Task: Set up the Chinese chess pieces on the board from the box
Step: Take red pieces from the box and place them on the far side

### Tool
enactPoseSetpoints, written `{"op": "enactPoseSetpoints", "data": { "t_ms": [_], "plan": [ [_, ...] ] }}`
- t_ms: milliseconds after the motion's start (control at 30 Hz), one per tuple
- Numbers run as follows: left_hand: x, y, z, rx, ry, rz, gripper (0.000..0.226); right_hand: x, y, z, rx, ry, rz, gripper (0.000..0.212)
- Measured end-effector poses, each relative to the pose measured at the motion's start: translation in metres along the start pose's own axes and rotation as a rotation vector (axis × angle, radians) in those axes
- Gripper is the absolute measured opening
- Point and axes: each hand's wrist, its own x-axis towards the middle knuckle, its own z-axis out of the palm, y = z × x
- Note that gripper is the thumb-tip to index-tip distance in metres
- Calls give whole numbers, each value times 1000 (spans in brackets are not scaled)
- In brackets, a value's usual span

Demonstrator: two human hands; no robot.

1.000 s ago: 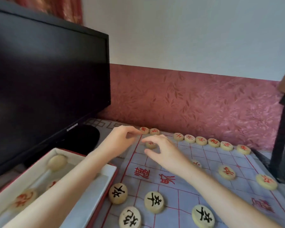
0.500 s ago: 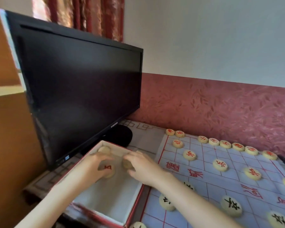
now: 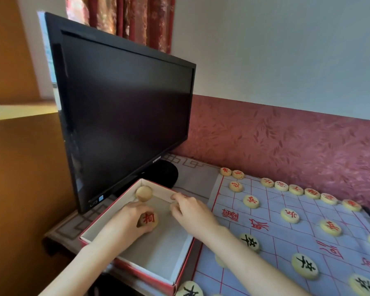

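Observation:
A red-edged cardboard box [image 3: 154,272] with a white inside sits left of the pale blue chess board [image 3: 271,233]. My left hand [image 3: 128,221] is inside the box and grips a round wooden piece with a red character [image 3: 149,219]. My right hand [image 3: 190,212] reaches into the box too, its fingers curled around a piece that is mostly hidden. A blank-faced piece [image 3: 144,192] lies in the box's far corner. Red-marked pieces [image 3: 282,185] line the board's far edge, and black-marked pieces [image 3: 304,266] lie on the near side.
A black monitor [image 3: 124,116] on a round stand [image 3: 162,173] rises directly behind the box. A dark red patterned wall runs behind the board. The table's left edge drops off beside an orange wall.
Both hands left the board's far rows and went into the box. The left hand has taken hold of the red-character piece. The camera swung left.

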Motion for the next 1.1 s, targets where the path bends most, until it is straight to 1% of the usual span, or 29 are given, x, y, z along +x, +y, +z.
{"op": "enactPoseSetpoints", "data": {
  "t_ms": [33, 100, 233, 367, 433, 533, 600, 667, 767, 833, 967, 1100],
  "plan": [
    [-1, -1, 0, -4, 2, 2, 47, 0, 2, 0, 61, -9, 38, 33],
    [-2, -1, 1, -8, -5, -2, 48, 0, 5, 2, 95, -14, 56, 35],
    [-2, 0, 0, 14, -2, 7, 49, -1, 11, 8, 25, -52, 5, 40],
    [-2, -1, 2, 12, 9, 2, 48, -4, 11, 10, 50, -160, 49, 58],
    [-2, -2, 2, 12, 8, -2, 49, -2, 12, 11, 27, -216, 68, 55],
    [-1, -2, 2, 21, -5, -6, 52, 0, 12, 12, 46, -242, 66, 47],
    [-1, -2, 2, 26, -26, -6, 55, 0, 13, 12, 83, -226, 53, 49],
    [0, -2, 2, 24, -47, -12, 57, -2, 12, 10, 130, -197, 51, 55],
    [1, 0, 2, 53, -31, -21, 57, -7, 12, 5, 189, -153, 55, 62],
    [3, 3, 2, 56, -14, -23, 58, -9, 13, -2, 229, -115, 51, 60],
    [9, 14, 1, -19, 17, -21, 57, -14, 20, -21, 324, -43, 57, 55],
    [14, 31, 1, -103, 71, 20, 53, -11, 53, -41, 380, 57, 147, 50]
  ]
}}
